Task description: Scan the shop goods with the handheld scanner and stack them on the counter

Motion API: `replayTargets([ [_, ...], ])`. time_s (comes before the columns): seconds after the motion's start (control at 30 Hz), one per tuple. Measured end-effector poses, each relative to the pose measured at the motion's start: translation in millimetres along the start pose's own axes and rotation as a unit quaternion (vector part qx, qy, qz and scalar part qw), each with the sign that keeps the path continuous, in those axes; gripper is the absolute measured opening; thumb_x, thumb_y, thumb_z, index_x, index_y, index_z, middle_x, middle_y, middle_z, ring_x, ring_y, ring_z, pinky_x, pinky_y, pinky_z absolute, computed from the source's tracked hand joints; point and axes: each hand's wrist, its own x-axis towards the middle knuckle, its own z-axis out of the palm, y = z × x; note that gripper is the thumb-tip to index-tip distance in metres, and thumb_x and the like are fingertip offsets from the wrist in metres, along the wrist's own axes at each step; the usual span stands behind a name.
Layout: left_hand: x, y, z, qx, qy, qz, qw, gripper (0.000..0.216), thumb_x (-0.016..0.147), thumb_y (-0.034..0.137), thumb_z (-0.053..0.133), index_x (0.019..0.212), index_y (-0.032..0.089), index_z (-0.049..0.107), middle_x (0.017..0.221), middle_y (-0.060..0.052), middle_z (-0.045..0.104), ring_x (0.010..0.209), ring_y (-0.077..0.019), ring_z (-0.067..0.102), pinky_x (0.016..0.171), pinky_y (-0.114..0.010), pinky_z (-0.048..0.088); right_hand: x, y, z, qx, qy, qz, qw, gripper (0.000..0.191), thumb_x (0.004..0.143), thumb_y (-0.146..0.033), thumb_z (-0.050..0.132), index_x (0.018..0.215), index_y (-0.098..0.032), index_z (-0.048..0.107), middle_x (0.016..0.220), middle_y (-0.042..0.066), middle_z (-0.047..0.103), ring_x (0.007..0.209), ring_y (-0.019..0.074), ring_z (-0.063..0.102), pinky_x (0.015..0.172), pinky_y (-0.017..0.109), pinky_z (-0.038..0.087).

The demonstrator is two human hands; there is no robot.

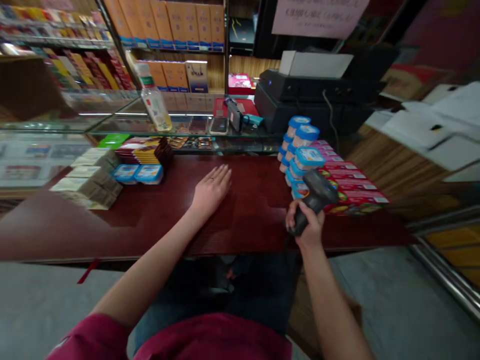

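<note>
My left hand lies flat on the dark red counter, palm down, with a ring on one finger. In my right hand is a black barcode scanner, my fingers wrapped round its handle. Its head is up, close to stacked blue-lidded tubs and a row of red boxes. Left of my left hand sit two blue-lidded tubs side by side. Brown and yellow packets lie behind them, and pale stacked boxes stand at their left.
A clear bottle stands on the glass shelf behind the counter, near a phone-like device. Black equipment fills the back right. Orange boxes line the rear shelves. A brown carton is at far left.
</note>
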Motion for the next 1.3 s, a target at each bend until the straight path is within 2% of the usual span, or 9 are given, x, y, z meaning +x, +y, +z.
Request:
replayTargets([
  [0.13, 41.0, 83.5, 72.1, -0.027, -0.097, 0.19, 0.976, 0.045, 0.103, 0.022, 0.056, 0.147, 0.012, 0.06, 0.154, -0.016, 0.059, 0.148, -0.0257, 0.053, 0.124, -0.04, 0.044, 0.2, 5.5, -5.1, 0.003, 0.115, -0.034, 0.993, 0.028, 0.077, -0.04, 0.072, 0.094, -0.026, 0.055, 0.06, -0.008, 0.052, 0.035, 0.0085, 0.042, 0.033, 0.024, 0.037],
  [0.23, 64.6, 126.4, 116.3, -0.008, -0.139, 0.231, 0.963, 0.046, 0.104, 0.019, 0.055, 0.148, 0.01, 0.058, 0.157, -0.018, 0.056, 0.148, -0.0262, 0.053, 0.121, -0.038, 0.046, 0.0, 7.2, -7.8, 0.001, 0.162, -0.043, 0.986, 0.032, 0.078, -0.044, 0.071, 0.099, -0.025, 0.055, 0.06, -0.009, 0.051, 0.036, 0.009, 0.042, 0.036, 0.025, 0.039],
  [0.43, 67.7, 131.7, 152.7, -0.084, -0.197, 0.203, 0.955, 0.042, 0.102, 0.011, 0.052, 0.142, 0.014, 0.066, 0.153, -0.016, 0.06, 0.147, -0.0246, 0.054, 0.125, -0.041, 0.042, -1.4, 7.5, -9.6, 0.006, 0.175, -0.05, 0.983, 0.038, 0.078, -0.045, 0.071, 0.106, -0.026, 0.054, 0.059, -0.009, 0.051, 0.038, 0.0089, 0.042, 0.038, 0.024, 0.041],
  [0.57, 47.0, 88.0, 124.8, -0.22, -0.161, 0.113, 0.956, 0.046, 0.097, 0.023, 0.067, 0.143, 0.023, 0.066, 0.154, -0.01, 0.06, 0.147, -0.0261, 0.055, 0.126, -0.044, 0.04, -0.9, 6.6, -11.6, 0.016, 0.12, -0.041, 0.992, 0.044, 0.08, -0.044, 0.072, 0.116, -0.027, 0.054, 0.063, -0.01, 0.054, 0.038, 0.0079, 0.044, 0.038, 0.022, 0.043],
  [0.67, 30.4, 39.9, 89.1, -0.294, -0.089, -0.058, 0.95, 0.046, 0.089, 0.038, 0.078, 0.133, 0.024, 0.074, 0.14, -0.008, 0.071, 0.13, -0.0328, 0.068, 0.118, -0.048, 0.047, 0.0, 7.5, -8.0, 0.02, 0.031, 0.018, 0.999, 0.044, 0.079, -0.041, 0.075, 0.115, -0.026, 0.055, 0.063, -0.01, 0.056, 0.037, 0.0077, 0.045, 0.035, 0.021, 0.043],
  [0.83, 10.0, -41.2, 28.4, -0.458, 0.008, -0.279, 0.844, 0.063, 0.073, 0.056, 0.089, 0.119, 0.015, 0.079, 0.114, -0.011, 0.081, 0.108, -0.0327, 0.075, 0.106, -0.048, 0.054, 10.9, 22.2, 24.4, 0.013, -0.188, 0.187, 0.964, 0.039, 0.081, -0.037, 0.074, 0.113, -0.02, 0.06, 0.066, -0.007, 0.061, 0.036, 0.0084, 0.045, 0.031, 0.021, 0.041],
  [0.97, -0.9, -88.6, -12.2, -0.535, 0.062, -0.308, 0.784, 0.061, 0.068, 0.049, 0.093, 0.114, 0.014, 0.077, 0.114, -0.012, 0.08, 0.111, -0.0275, 0.073, 0.105, -0.04, 0.055, 37.5, 47.0, 78.3, 0.047, -0.308, 0.252, 0.916, 0.038, 0.082, -0.036, 0.072, 0.114, -0.018, 0.061, 0.069, -0.005, 0.063, 0.037, 0.0074, 0.044, 0.032, 0.021, 0.04],
  [1.1, -7.4, -113.6, -34.1, -0.566, 0.115, -0.315, 0.753, 0.037, 0.08, 0.039, 0.083, 0.109, 0.018, 0.075, 0.127, -0.011, 0.076, 0.119, -0.023, 0.069, 0.104, -0.035, 0.055, 66.4, 77.4, 131.5, 0.105, -0.334, 0.266, 0.898, 0.032, 0.082, -0.037, 0.068, 0.107, -0.018, 0.061, 0.067, -0.006, 0.061, 0.037, 0.0054, 0.039, 0.034, 0.018, 0.035],
  [1.3, -6.2, -124.2, -32.1, -0.6, 0.136, -0.32, 0.721, 0.031, 0.076, 0.032, 0.082, 0.102, 0.017, 0.077, 0.107, -0.007, 0.078, 0.097, -0.0192, 0.071, 0.085, -0.027, 0.057, 73.7, 101.6, 140.8, 0.125, -0.343, 0.298, 0.882, 0.029, 0.085, -0.038, 0.067, 0.105, -0.019, 0.058, 0.065, -0.007, 0.06, 0.037, 0.0062, 0.037, 0.033, 0.018, 0.033],
])
